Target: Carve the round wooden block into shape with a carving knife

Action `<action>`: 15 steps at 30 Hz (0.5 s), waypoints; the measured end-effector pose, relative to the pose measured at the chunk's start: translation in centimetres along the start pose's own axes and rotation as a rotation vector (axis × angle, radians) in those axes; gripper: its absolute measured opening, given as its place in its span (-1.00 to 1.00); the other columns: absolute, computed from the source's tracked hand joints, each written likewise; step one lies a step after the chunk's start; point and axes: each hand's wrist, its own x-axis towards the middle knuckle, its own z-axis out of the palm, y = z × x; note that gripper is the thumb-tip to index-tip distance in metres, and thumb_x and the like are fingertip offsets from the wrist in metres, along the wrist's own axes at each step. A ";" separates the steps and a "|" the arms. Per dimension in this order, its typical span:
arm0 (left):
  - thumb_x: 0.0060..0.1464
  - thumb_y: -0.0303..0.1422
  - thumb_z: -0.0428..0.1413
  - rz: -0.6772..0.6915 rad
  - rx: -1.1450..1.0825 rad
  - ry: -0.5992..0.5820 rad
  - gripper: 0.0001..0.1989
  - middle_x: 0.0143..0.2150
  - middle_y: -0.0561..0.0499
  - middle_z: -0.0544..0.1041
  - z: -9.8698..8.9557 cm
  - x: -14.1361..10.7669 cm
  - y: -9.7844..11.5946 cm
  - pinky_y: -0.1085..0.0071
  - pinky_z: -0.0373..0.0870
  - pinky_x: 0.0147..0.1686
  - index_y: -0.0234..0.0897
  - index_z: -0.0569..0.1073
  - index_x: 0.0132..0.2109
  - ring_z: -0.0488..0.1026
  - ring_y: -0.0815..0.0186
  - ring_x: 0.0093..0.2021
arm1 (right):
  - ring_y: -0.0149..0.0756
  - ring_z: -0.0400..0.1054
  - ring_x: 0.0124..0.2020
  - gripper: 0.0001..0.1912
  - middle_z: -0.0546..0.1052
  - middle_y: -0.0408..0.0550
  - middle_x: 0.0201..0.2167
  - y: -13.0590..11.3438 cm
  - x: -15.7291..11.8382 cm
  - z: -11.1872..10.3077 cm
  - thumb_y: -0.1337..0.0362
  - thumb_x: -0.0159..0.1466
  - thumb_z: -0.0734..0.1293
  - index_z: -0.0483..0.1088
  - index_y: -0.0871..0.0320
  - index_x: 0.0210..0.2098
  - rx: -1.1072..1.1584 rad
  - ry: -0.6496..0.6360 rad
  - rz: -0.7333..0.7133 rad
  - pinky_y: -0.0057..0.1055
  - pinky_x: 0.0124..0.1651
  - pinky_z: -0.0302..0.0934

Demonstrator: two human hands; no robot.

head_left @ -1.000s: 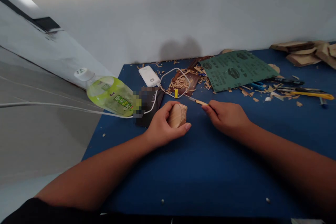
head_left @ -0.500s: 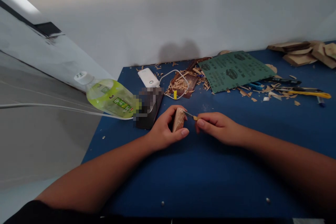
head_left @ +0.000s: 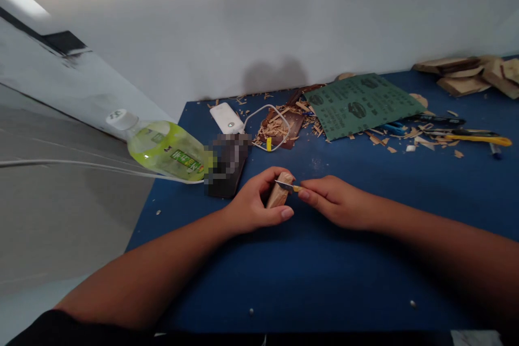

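Note:
Over the blue table, my left hand [head_left: 257,203] is wrapped round a small block of pale carved wood [head_left: 277,195], its thumb along the near side. My right hand [head_left: 334,200] grips a carving knife [head_left: 285,185] by its yellowish handle, most of which the fingers hide. The short blade lies across the upper part of the wood, its tip pointing left. Both hands are close together, and the wood's lower end sits inside the left palm.
Behind the hands lie wood shavings [head_left: 273,125], a green sandpaper sheet [head_left: 360,108], a yellow cutter [head_left: 480,139] and wood pieces [head_left: 462,84]. At left are a bottle of yellow-green liquid [head_left: 166,151], a white power bank [head_left: 226,118] with cable, and a dark phone-like object [head_left: 227,186].
The knife blade has moved left, from the wood's top right edge to across its upper face. My right hand has shifted slightly left with it. The left hand keeps its hold.

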 end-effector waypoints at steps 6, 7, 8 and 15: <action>0.02 0.03 0.40 0.010 -0.056 0.045 -0.33 -0.16 -0.04 0.48 -0.7 0.4 -0.2 0.41 0.37 -0.30 -0.28 0.44 0.13 0.39 0.32 -0.29 | -0.36 0.24 -0.43 -0.47 0.39 -0.21 -0.47 1.2 0.6 -1.0 -0.14 0.57 0.11 0.34 0.10 -0.33 -0.194 0.228 0.112 -0.38 -0.31 0.02; 0.02 0.02 0.40 0.032 -0.054 0.054 -0.33 -0.16 -0.03 0.47 -0.8 0.4 -0.2 0.41 0.37 -0.30 -0.28 0.44 0.13 0.38 0.33 -0.29 | -0.36 0.23 -0.44 -0.46 0.38 -0.21 -0.48 1.4 0.6 -1.2 -0.15 0.56 0.11 0.33 0.10 -0.34 -0.206 0.277 0.136 -0.37 -0.31 0.02; 0.02 0.01 0.40 0.052 -0.048 0.066 -0.33 -0.15 -0.03 0.47 -0.9 0.4 -0.3 0.40 0.37 -0.29 -0.27 0.44 0.14 0.38 0.32 -0.28 | -0.36 0.22 -0.44 -0.46 0.37 -0.22 -0.49 1.5 0.7 -1.3 -0.16 0.56 0.10 0.32 0.09 -0.34 -0.209 0.309 0.146 -0.37 -0.32 0.02; 0.01 -0.12 0.44 0.026 0.186 0.209 -0.33 -0.07 -0.05 0.50 -0.4 0.2 -0.3 0.32 0.46 -0.15 -0.24 0.38 0.17 0.46 0.25 -0.16 | -0.42 0.12 -0.49 -0.49 0.31 -0.27 -0.51 0.8 0.1 -0.6 -0.10 0.57 0.14 0.26 0.10 -0.38 -0.105 0.111 0.008 -0.40 -0.36 0.00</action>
